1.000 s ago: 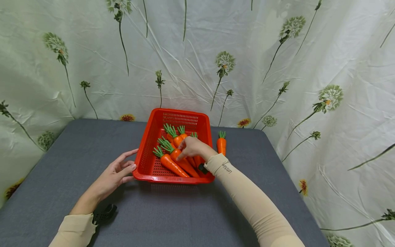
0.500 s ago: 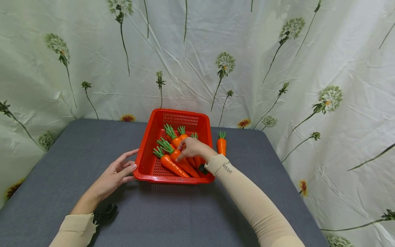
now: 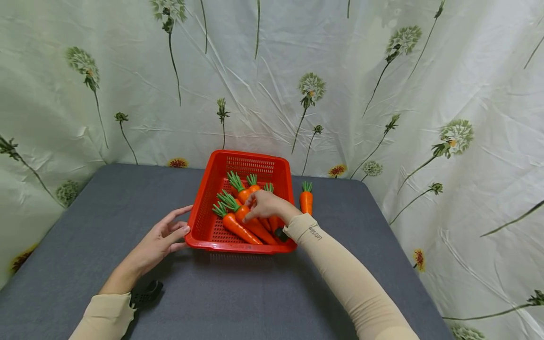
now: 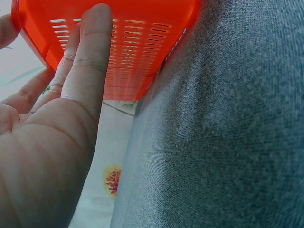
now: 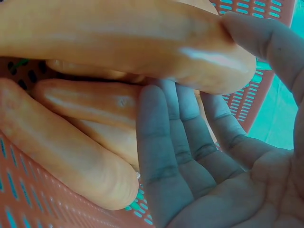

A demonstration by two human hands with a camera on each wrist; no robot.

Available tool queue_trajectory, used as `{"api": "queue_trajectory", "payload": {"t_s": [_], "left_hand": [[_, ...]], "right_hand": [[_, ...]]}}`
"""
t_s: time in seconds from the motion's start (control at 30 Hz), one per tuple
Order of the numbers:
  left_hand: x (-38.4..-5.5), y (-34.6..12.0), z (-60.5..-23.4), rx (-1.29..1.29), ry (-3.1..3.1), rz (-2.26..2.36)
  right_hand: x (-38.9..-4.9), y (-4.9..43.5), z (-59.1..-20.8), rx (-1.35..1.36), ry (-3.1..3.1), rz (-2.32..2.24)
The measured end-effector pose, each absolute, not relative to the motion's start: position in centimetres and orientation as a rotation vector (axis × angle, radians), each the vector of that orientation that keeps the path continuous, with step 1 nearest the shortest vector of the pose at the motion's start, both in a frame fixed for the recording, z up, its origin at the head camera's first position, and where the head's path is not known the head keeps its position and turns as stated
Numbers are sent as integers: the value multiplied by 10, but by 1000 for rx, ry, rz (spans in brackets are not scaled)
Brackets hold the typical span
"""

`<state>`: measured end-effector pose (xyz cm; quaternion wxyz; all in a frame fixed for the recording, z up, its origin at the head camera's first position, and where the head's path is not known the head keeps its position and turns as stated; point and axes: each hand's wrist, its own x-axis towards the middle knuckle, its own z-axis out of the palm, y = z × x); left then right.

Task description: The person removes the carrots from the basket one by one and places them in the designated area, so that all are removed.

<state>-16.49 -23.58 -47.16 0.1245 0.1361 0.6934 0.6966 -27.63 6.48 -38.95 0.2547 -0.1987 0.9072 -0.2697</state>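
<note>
Carrot (image 5: 137,40) stays pinched in right hand (image 3: 268,204) inside basket (image 3: 204,245); left hand (image 3: 157,241), fingers apart, touches near-left corner, unmoved since earlier.

The person's bare left hand (image 3: 155,246) and right hand (image 3: 272,206) emerge from a pale beige left sleeve (image 3: 104,317) and a matching, finely creased right sleeve (image 3: 354,278) with small dark lettering (image 3: 316,233) near its cuff, with a black perforated device (image 3: 146,294) at the left wrist and apparently another black piece (image 3: 280,234), mostly hidden, at the right.
</note>
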Motion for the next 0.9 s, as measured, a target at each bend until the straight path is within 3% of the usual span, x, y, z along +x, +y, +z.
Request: {"api": "queue_trajectory", "payload": {"t_s": [0.9], "left_hand": [[-164, -236, -473, 411, 2008, 2044]], "right_hand": [[-282, 81, -375, -443, 2413, -1074]]}}
